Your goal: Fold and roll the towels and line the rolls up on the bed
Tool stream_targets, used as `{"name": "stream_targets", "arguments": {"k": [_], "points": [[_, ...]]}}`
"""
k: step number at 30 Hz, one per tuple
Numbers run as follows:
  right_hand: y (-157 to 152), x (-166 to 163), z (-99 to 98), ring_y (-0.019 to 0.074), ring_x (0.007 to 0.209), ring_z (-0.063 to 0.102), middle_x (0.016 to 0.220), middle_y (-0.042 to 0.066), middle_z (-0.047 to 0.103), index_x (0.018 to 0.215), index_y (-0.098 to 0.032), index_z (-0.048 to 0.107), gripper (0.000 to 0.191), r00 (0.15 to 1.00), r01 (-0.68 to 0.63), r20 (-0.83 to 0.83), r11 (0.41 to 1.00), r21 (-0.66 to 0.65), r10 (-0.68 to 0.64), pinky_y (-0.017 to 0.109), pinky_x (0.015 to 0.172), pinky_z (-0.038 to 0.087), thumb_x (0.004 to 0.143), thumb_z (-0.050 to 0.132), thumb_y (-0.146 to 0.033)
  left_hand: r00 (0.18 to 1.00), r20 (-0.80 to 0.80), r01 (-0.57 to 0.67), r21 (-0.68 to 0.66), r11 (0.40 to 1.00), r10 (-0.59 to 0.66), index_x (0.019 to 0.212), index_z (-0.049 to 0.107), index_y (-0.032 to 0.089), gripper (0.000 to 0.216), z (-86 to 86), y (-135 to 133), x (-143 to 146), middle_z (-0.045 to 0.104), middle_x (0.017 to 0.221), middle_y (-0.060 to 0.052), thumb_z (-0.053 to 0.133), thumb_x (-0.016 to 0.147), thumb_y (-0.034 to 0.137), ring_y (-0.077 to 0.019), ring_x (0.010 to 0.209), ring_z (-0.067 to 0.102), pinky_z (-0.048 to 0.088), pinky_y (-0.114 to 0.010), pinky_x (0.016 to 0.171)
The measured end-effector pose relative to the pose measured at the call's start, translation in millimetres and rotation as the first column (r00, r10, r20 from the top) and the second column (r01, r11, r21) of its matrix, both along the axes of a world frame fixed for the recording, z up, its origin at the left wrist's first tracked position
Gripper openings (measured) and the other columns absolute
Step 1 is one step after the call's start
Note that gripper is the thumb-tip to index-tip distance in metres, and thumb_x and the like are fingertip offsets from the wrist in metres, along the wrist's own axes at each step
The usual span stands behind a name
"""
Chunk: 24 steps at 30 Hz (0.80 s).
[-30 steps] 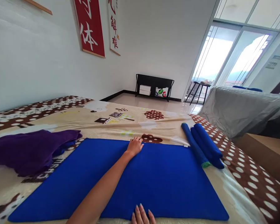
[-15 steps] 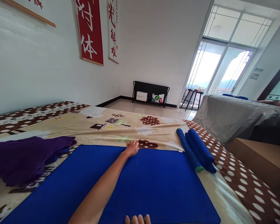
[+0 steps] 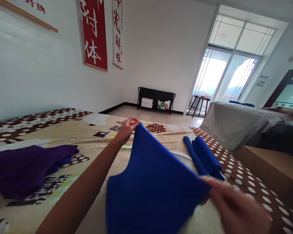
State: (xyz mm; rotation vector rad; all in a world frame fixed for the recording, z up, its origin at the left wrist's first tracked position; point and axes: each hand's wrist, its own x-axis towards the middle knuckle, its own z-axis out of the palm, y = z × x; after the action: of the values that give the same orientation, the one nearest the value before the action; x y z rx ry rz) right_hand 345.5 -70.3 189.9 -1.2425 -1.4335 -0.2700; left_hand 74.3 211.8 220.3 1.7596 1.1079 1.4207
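Note:
A blue towel (image 3: 156,182) is lifted off the bed and stretched between my two hands, its lower part hanging toward me. My left hand (image 3: 129,128) pinches its upper edge above the middle of the bed. Nearer to me and lower, my right hand (image 3: 236,201), blurred by motion, grips another part of the edge at the right. Beyond that hand lie rolled blue towels (image 3: 207,157), side by side. A crumpled purple cloth (image 3: 26,165) rests on the left, with some blue cloth peeking out beneath it.
Under everything spreads a patterned beige and brown blanket (image 3: 95,138) with polka-dot borders. A cardboard box (image 3: 271,165) stands against the right side. Behind it is a plastic-covered surface (image 3: 234,120), where part of another person's arm (image 3: 286,112) shows. A black rack (image 3: 156,100) stands by the far wall.
The blue towel, spread flat earlier, has been raised and pulled together. My left hand moved up and slightly left with its edge; my right hand rose from the near edge to the right.

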Motion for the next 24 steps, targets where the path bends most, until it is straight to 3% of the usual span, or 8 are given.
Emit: {"name": "stream_targets", "arguments": {"k": [2, 3, 5, 8, 12, 16, 19, 24], "points": [[7, 31, 42.4, 0.0154, 0.06, 0.067, 0.077, 0.001, 0.074, 0.098, -0.029, 0.077, 0.016, 0.956, 0.042, -0.29, 0.999, -0.02, -0.046, 0.021, 0.044, 0.047, 0.084, 0.072, -0.034, 0.988, 0.152, 0.02, 0.065, 0.998, -0.03, 0.109, 0.059, 0.019, 0.031, 42.9, -26, -16, 0.06, 0.081, 0.002, 0.062, 0.089, 0.042, -0.0079, 0.065, 0.057, 0.047, -0.022, 0.064], [13, 42, 60.6, 0.0157, 0.061, 0.066, 0.079, 0.002, 0.073, 0.1, -0.028, 0.076, 0.018, 0.906, -0.019, -0.423, 1.0, -0.002, 0.017, 0.021, 0.044, 0.048, 0.082, 0.073, -0.033, 0.974, 0.219, 0.032, 0.097, 0.995, -0.053, 0.107, 0.06, 0.02, 0.032, 61.9, -41, -23, 0.059, 0.077, 0.003, 0.067, 0.085, 0.042, -0.0068, 0.063, 0.055, 0.045, -0.021, 0.062], [27, 59, 91.6, 0.0156, 0.07, 0.068, 0.09, 0.003, 0.073, 0.096, -0.028, 0.076, 0.015, 0.777, -0.223, -0.584, 0.97, 0.093, 0.235, 0.023, 0.053, 0.053, 0.081, 0.074, -0.028, 0.928, 0.358, 0.045, 0.16, 0.986, -0.1, 0.102, 0.062, 0.018, 0.034, 92.9, -70, -36, 0.058, 0.072, 0.004, 0.077, 0.077, 0.035, -0.0061, 0.061, 0.054, 0.043, -0.021, 0.063], [54, 73, 123.5, 0.0138, 0.08, 0.068, 0.096, 0.002, 0.073, 0.086, -0.027, 0.077, 0.011, 0.583, -0.495, -0.66, 0.851, 0.175, 0.475, 0.023, 0.067, 0.057, 0.086, 0.067, -0.03, 0.892, 0.439, 0.012, 0.21, 0.978, -0.105, 0.095, 0.065, 0.013, 0.032, 119.1, -100, -50, 0.059, 0.069, 0.002, 0.082, 0.072, 0.025, -0.0068, 0.062, 0.054, 0.041, -0.023, 0.063], [100, 75, 129.7, 0.0099, 0.064, 0.065, 0.075, 0.002, 0.071, 0.084, -0.019, 0.076, 0.028, 0.491, -0.572, -0.735, 0.809, 0.133, 0.468, 0.021, 0.062, 0.057, 0.086, 0.066, -0.045, 0.918, 0.395, -0.081, 0.189, 0.979, 0.0, 0.093, 0.066, 0.011, 0.033, 117.8, -100, -61, 0.059, 0.07, 0.002, 0.085, 0.07, 0.025, -0.0042, 0.058, 0.047, 0.035, -0.023, 0.061], [155, 68, 102.3, 0.0119, 0.064, 0.069, 0.074, 0.003, 0.073, 0.079, -0.016, 0.074, 0.026, 0.498, -0.612, -0.738, 0.788, 0.073, 0.456, 0.021, 0.062, 0.058, 0.064, 0.087, -0.032, 0.93, 0.363, -0.084, 0.081, 0.993, 0.049, 0.086, 0.067, 0.012, 0.038, 90.7, -67, -65, 0.06, 0.069, 0.0, 0.089, 0.061, 0.031, -0.0052, 0.054, 0.044, 0.031, -0.023, 0.055], [192, 67, 85.4, 0.0148, 0.061, 0.07, 0.07, 0.005, 0.073, 0.08, -0.014, 0.073, 0.031, 0.52, -0.625, -0.74, 0.78, 0.011, 0.427, 0.024, 0.06, 0.06, 0.058, 0.09, -0.029, 0.937, 0.336, -0.103, 0.004, 0.995, 0.096, 0.077, 0.066, 0.013, 0.041, 75.4, -38, -65, 0.058, 0.064, 0.0, 0.09, 0.053, 0.036, -0.0058, 0.049, 0.041, 0.026, -0.023, 0.049], [220, 69, 101.8, 0.0162, 0.073, 0.073, 0.078, 0.004, 0.075, 0.087, -0.015, 0.074, 0.03, 0.58, -0.587, -0.678, 0.809, 0.034, 0.45, 0.03, 0.078, 0.062, 0.064, 0.087, -0.03, 0.94, 0.3, -0.188, 0.052, 0.981, 0.165, 0.077, 0.067, 0.015, 0.033, 95.6, -16, -58, 0.059, 0.065, 0.001, 0.086, 0.057, 0.034, -0.0059, 0.052, 0.042, 0.032, -0.022, 0.052]]}}
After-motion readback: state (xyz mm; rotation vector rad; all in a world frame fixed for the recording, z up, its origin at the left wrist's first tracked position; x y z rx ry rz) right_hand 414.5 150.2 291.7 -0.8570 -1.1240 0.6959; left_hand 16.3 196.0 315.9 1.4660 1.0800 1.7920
